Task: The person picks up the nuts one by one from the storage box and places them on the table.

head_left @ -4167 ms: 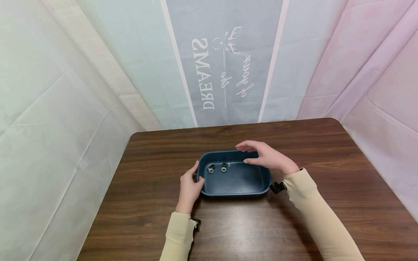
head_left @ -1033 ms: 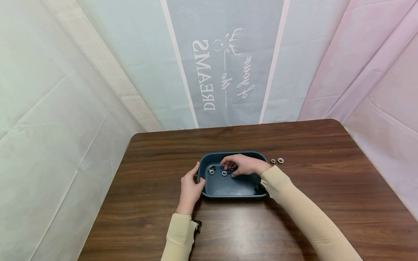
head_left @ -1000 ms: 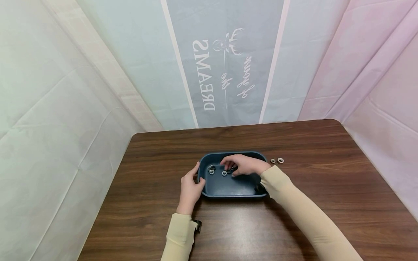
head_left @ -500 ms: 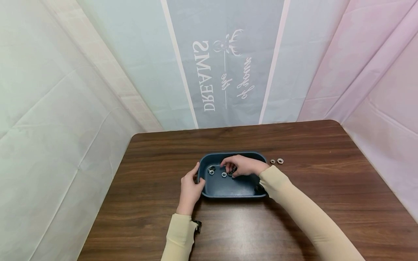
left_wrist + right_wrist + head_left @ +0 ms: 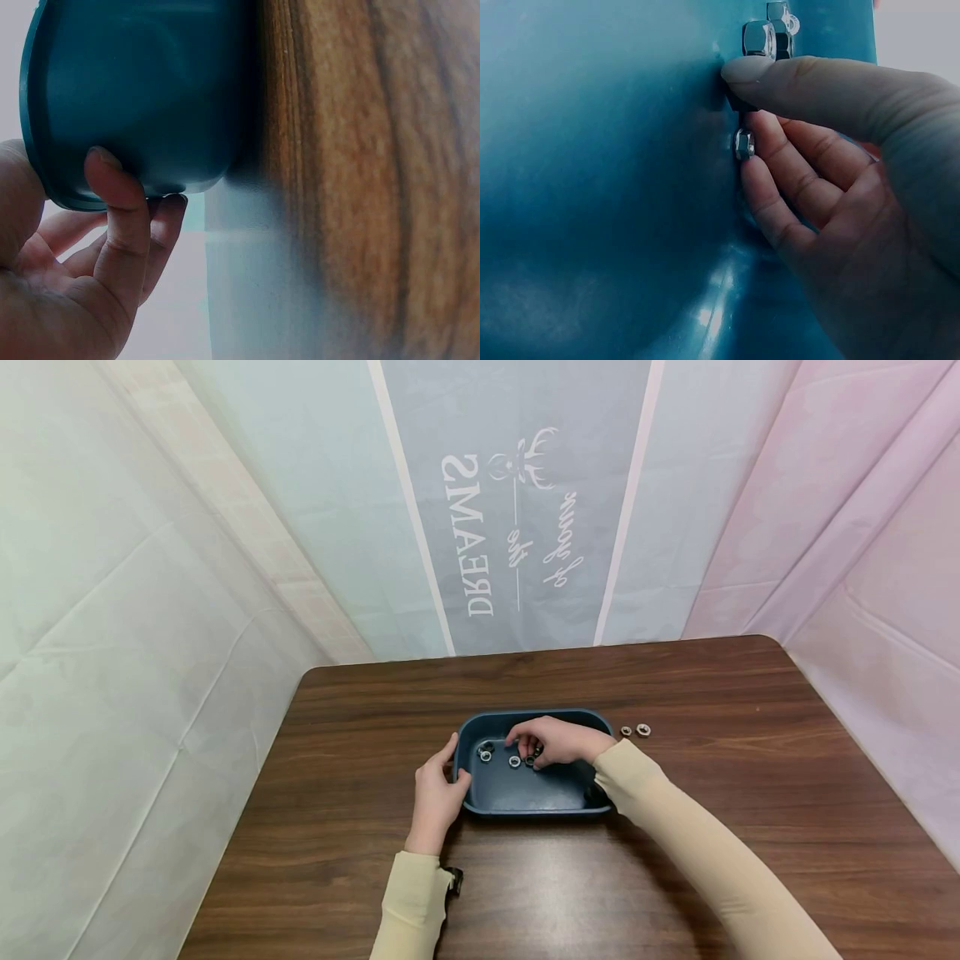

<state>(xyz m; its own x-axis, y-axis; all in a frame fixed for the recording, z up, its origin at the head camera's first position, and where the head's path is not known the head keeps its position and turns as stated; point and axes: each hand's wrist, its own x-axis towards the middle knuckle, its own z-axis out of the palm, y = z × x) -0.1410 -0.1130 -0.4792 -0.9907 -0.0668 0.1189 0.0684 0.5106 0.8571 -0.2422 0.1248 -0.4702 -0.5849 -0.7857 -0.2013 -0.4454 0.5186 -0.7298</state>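
A dark blue tray (image 5: pixel 534 812) lies on the table, its left end gripped by the left hand (image 5: pixel 438 793). In the left wrist view this hand (image 5: pixel 90 277) has its fingers round the tray wall (image 5: pixel 142 90). Inside the tray, the right hand (image 5: pixel 558 741) has thumb and fingers at a dark nut (image 5: pixel 530 762). The right wrist view shows the thumb of that hand (image 5: pixel 855 195) against the dark nut (image 5: pixel 742 103), partly hidden; a small silver nut (image 5: pixel 744 145) is by the fingers. A silver nut (image 5: pixel 514 762) lies left of the fingertips, and several nuts (image 5: pixel 486 757) sit farther left.
Two silver nuts, a smaller one (image 5: pixel 626 731) and a larger one (image 5: pixel 643 730), lie on the brown wooden table (image 5: pixel 540 893) just right of the tray. Behind the table hangs a printed cloth (image 5: pixel 517 635), with pale cloth on both sides.
Two nuts now lie on the table that were not there in the oldest view. The right hand has moved from above the rim down into the tray. The left hand keeps its grip.
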